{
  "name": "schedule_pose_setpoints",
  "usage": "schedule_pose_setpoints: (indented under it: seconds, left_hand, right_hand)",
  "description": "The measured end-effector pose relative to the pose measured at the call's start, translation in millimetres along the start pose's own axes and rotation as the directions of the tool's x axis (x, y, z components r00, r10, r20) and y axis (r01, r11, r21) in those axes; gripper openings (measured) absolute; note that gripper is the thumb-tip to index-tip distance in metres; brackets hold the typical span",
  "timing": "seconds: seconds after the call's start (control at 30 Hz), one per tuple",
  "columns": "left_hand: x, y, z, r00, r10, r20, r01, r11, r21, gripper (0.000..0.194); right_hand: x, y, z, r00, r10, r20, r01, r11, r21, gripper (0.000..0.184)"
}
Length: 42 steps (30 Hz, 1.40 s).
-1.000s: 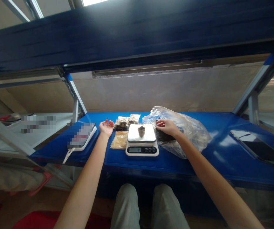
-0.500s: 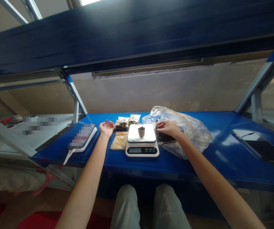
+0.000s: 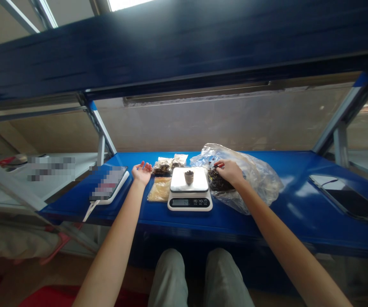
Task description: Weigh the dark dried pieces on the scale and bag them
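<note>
Got a blue painted metal shelf (image 3: 261, 226) here with a little setup in the middle. A white digital kitchen scale (image 3: 189, 202) sits there, smooth flat platform on top, and on that platform stands a small brown cup (image 3: 188, 178) with dark crumbly bits heaped at its rim.

Just right of the scale is a crinkly clear plastic bag (image 3: 254, 177), slumped open and shiny, with dark lumpy clumps (image 3: 217, 181) inside. My right hand (image 3: 230, 172) is reaching in from the lower right, arm angled up, fingertips bunched right over those clumps. Can't tell if they're actually pinching a piece or not.

My left hand (image 3: 142, 172) is just left of the scale, palm up and empty, fingers relaxed and loosely spread, not holding anything.

Behind the scale are a couple of small clear packets (image 3: 170, 166) of dark stuff, and in front of those, a flat packet of tan stuff (image 3: 159, 189). Upper left of the hand is a white-edged tablet (image 3: 109, 183), screen pixelated. Far right, a dark phone (image 3: 347, 198) lies flat.
</note>
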<state>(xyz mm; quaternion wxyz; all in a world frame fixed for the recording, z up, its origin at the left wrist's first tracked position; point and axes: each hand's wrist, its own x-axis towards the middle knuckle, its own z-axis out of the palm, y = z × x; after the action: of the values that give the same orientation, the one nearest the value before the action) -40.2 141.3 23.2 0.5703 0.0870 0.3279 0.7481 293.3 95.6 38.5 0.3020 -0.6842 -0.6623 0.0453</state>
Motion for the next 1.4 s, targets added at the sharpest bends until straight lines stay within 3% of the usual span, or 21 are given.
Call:
schedule_pose_setpoints:
  seconds: [0.4, 0.8, 0.97, 1.07, 1.4]
  left_hand:
    - [0, 0, 1.2, 1.000, -0.008, -0.017, 0.008, 1.000, -0.001, 0.011]
    - [0, 0, 1.4, 1.000, -0.012, -0.014, 0.012, 1.000, 0.000, 0.012]
    - [1, 0, 1.1, 1.000, -0.015, -0.015, 0.015, 1.000, -0.003, 0.011]
    - [1, 0, 1.1, 1.000, -0.015, -0.014, 0.015, 1.000, -0.004, 0.012]
    - [0, -1, 1.6, 1.000, -0.003, -0.012, 0.003, 1.000, -0.002, 0.012]
  right_hand:
    - [5, 4, 6, 0.990, -0.069, 0.126, 0.047, 0.984, 0.170, 0.023]
    - [7, 6, 5, 0.993, -0.055, 0.106, 0.038, 0.987, 0.154, 0.028]
    - [5, 6, 2, 0.978, -0.102, 0.182, 0.064, 0.977, 0.202, 0.034]
    - [4, 5, 2, 0.966, -0.127, 0.223, 0.088, 0.980, 0.179, 0.035]
    - [2, 1, -2, 0.977, -0.064, 0.203, 0.062, 0.998, 0.013, 0.030]
